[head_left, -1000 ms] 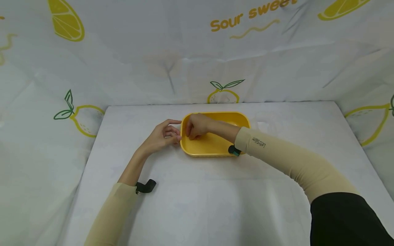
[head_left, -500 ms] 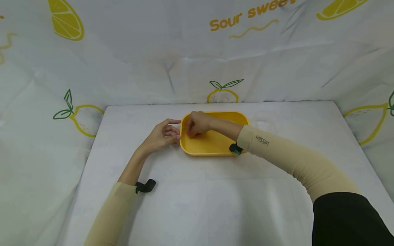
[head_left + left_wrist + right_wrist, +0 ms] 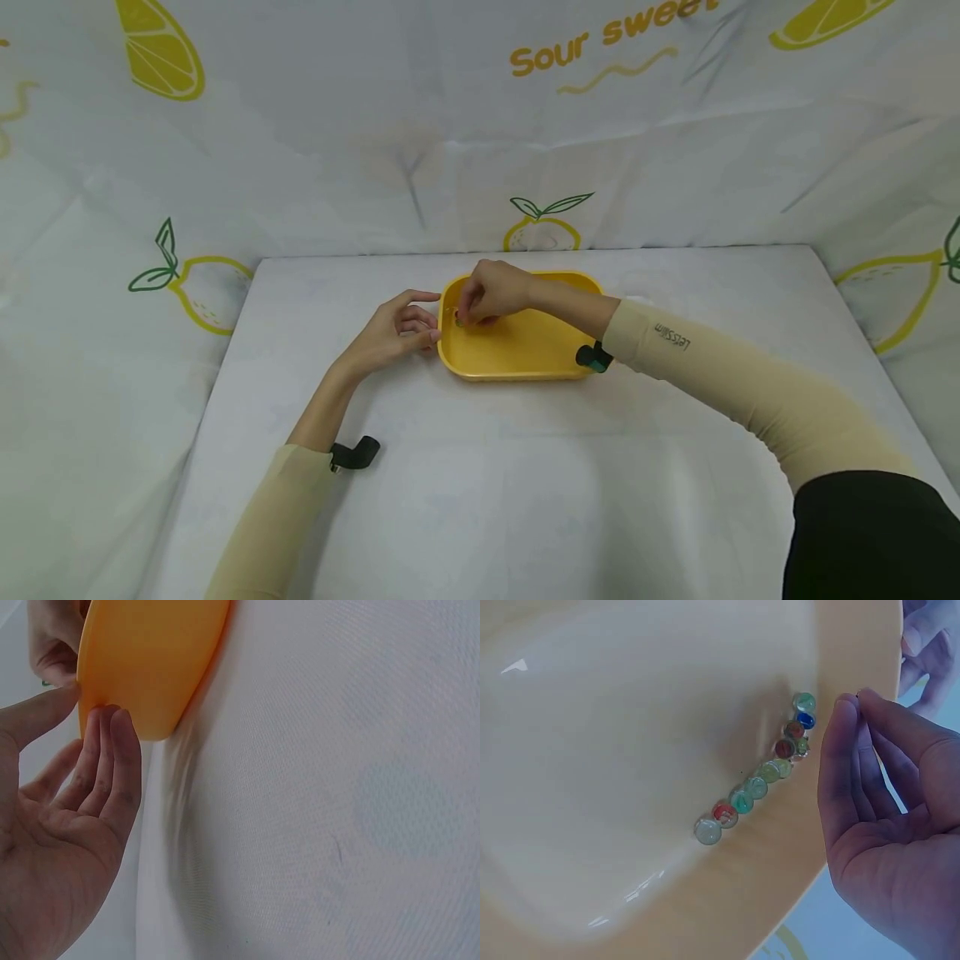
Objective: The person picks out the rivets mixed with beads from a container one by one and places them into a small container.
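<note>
A yellow tray (image 3: 525,350) lies at the middle of the white table. Several glass marbles (image 3: 769,771) line up along its left inner wall. My left hand (image 3: 429,321) is at the tray's left rim (image 3: 150,667), with the thumb on the edge and the fingertips (image 3: 112,727) against the outer wall. My right hand (image 3: 467,315) hovers over the tray's left end, just above the marbles. Its fingertips (image 3: 847,712) are bunched together, and I cannot make out whether a marble is pinched between them.
The table (image 3: 487,483) is covered with a white cloth. White lemon-print fabric (image 3: 375,150) walls it in at the back and on both sides. A black camera mount sits on each wrist (image 3: 354,454) (image 3: 592,357).
My right hand has lifted from the tray floor and shifted slightly toward the far rim, the forearm swinging right. The left hand and the tray stay put.
</note>
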The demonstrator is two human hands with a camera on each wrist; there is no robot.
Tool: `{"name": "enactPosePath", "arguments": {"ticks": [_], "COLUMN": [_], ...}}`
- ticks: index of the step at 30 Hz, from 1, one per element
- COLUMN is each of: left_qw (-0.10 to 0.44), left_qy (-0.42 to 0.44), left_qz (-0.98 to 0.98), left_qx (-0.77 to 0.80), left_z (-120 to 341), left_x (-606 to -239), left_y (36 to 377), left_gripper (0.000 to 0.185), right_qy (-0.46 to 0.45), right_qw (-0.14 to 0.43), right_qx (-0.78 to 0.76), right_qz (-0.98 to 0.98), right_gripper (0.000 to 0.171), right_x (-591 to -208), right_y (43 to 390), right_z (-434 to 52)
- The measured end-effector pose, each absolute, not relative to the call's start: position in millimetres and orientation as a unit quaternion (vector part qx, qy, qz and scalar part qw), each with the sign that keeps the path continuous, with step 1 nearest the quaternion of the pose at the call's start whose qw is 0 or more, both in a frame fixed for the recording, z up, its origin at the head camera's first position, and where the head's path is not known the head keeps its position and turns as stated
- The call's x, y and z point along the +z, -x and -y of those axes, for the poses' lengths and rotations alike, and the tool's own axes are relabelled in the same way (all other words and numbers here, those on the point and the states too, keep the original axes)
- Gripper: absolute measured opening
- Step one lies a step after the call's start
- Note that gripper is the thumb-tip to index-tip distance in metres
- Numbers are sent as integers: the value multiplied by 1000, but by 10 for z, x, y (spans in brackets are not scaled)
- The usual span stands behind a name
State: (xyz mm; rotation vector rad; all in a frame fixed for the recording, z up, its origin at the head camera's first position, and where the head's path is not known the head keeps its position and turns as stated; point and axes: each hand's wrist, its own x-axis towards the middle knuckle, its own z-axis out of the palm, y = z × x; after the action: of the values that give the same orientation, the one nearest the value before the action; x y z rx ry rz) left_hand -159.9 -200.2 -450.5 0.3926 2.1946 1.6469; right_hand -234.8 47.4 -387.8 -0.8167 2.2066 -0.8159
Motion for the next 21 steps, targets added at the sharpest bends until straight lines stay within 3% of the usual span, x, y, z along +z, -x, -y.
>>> {"name": "enactPosePath", "arguments": {"ticks": [21], "left_qw": [176], "left_qy": [-140], "left_qz": [-787], "left_qx": [574], "left_z": [1990], "left_x": [-4511], "left_y": [1595], "left_gripper": [63], "right_qy": [287], "right_qw": [305], "right_qx": [-367], "right_qz": [-830], "right_gripper": [19], "right_x": [-3701], "right_y": [2250], "right_z": [-915]}}
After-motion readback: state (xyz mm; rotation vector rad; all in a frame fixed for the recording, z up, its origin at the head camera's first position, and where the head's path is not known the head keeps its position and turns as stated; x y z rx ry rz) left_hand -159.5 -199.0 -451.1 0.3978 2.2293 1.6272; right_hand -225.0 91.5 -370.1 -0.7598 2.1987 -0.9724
